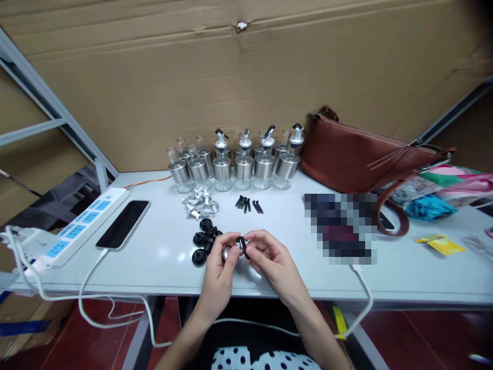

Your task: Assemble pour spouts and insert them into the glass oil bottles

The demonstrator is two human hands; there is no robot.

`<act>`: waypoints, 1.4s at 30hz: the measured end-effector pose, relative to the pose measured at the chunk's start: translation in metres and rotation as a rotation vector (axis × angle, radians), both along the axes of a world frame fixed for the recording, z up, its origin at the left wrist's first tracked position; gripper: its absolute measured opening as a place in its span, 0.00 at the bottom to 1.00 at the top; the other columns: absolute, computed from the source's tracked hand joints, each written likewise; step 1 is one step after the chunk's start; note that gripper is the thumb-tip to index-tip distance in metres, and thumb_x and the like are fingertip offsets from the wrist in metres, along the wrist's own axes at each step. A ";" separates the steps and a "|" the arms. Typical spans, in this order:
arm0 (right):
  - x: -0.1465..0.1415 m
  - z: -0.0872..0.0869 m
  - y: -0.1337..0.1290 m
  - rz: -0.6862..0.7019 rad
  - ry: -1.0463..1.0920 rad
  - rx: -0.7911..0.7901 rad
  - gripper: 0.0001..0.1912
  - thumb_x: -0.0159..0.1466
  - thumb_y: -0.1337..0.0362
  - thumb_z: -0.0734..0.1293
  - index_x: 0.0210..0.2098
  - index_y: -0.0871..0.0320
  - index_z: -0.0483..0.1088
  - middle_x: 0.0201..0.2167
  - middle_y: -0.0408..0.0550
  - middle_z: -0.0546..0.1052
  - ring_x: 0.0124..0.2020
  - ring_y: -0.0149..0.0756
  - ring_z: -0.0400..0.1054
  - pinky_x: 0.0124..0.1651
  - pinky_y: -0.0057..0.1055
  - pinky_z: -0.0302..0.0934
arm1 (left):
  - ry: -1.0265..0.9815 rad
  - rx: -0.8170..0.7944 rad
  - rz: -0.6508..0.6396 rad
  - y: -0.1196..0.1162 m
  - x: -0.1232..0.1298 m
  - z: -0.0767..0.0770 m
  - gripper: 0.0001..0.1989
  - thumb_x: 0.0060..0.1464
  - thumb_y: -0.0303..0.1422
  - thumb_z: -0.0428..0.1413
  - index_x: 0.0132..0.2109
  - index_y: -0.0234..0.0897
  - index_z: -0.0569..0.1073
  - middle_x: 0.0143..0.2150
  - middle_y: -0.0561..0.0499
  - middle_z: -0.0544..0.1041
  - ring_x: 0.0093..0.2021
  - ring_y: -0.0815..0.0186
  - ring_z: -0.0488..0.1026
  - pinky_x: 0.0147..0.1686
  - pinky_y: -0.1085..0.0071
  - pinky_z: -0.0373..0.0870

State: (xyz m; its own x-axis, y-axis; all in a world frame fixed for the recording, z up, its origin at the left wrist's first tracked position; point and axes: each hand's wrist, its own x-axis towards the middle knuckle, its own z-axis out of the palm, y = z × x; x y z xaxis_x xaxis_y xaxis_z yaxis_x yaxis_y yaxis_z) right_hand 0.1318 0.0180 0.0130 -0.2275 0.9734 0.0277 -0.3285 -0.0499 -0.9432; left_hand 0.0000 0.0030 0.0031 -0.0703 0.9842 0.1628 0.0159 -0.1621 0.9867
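Note:
Close to the table's front edge, my left hand (219, 271) is closed round a silver-grey pourer cap (226, 252), mostly hidden by the fingers. My right hand (278, 267) pinches a small black lever (244, 247) against that cap. Whether the lever is seated in the cap I cannot tell. Just left of my hands lie several black ridged stoppers (199, 239). Beyond them is a heap of silver-grey pourer caps (200, 203), and to its right several loose black levers (246, 204).
Glass bottles with steel bands (244, 168) stand along the cardboard wall, some topped with pourers. At left are a power strip (82, 226) and a phone (124, 224) on a cable. A brown handbag (358, 154), a pixelated object (339, 226) and a yellow packet (442, 244) lie right.

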 end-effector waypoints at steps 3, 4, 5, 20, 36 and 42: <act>-0.002 0.001 0.000 0.004 0.014 -0.024 0.17 0.56 0.54 0.71 0.39 0.57 0.68 0.21 0.37 0.68 0.19 0.23 0.55 0.25 0.24 0.51 | 0.022 0.007 0.012 0.001 0.001 0.000 0.16 0.59 0.43 0.53 0.47 0.38 0.72 0.41 0.48 0.74 0.41 0.65 0.71 0.43 0.71 0.69; -0.002 0.001 0.000 0.006 0.007 -0.034 0.18 0.56 0.53 0.72 0.39 0.57 0.67 0.21 0.38 0.69 0.19 0.23 0.55 0.25 0.25 0.51 | 0.027 0.006 0.015 0.001 0.001 0.001 0.16 0.59 0.43 0.53 0.47 0.37 0.72 0.41 0.48 0.74 0.41 0.65 0.72 0.43 0.71 0.69; -0.003 0.002 0.000 0.011 0.000 -0.044 0.19 0.55 0.53 0.72 0.39 0.58 0.67 0.21 0.38 0.69 0.19 0.23 0.55 0.24 0.25 0.50 | 0.033 0.006 0.021 0.002 0.001 0.001 0.15 0.59 0.43 0.53 0.47 0.38 0.73 0.41 0.48 0.75 0.41 0.65 0.72 0.43 0.71 0.69; -0.007 0.000 -0.004 0.079 -0.049 -0.038 0.19 0.56 0.52 0.71 0.36 0.56 0.62 0.20 0.36 0.66 0.23 0.28 0.61 0.28 0.25 0.54 | 0.090 0.057 -0.030 0.002 0.001 0.006 0.11 0.61 0.39 0.50 0.43 0.38 0.73 0.39 0.49 0.75 0.39 0.66 0.72 0.38 0.73 0.70; -0.007 -0.002 -0.007 -0.092 -0.176 0.119 0.12 0.59 0.54 0.68 0.31 0.57 0.69 0.25 0.41 0.68 0.27 0.30 0.61 0.32 0.27 0.58 | 0.084 0.059 -0.009 0.002 0.000 0.006 0.12 0.60 0.40 0.52 0.42 0.38 0.74 0.39 0.49 0.76 0.41 0.65 0.72 0.42 0.72 0.69; -0.008 -0.002 -0.006 -0.110 -0.102 0.096 0.16 0.62 0.50 0.65 0.32 0.57 0.66 0.24 0.41 0.68 0.24 0.29 0.62 0.30 0.27 0.59 | 0.053 0.059 0.011 0.001 0.000 0.005 0.12 0.59 0.40 0.53 0.43 0.38 0.73 0.38 0.50 0.75 0.38 0.67 0.72 0.40 0.73 0.68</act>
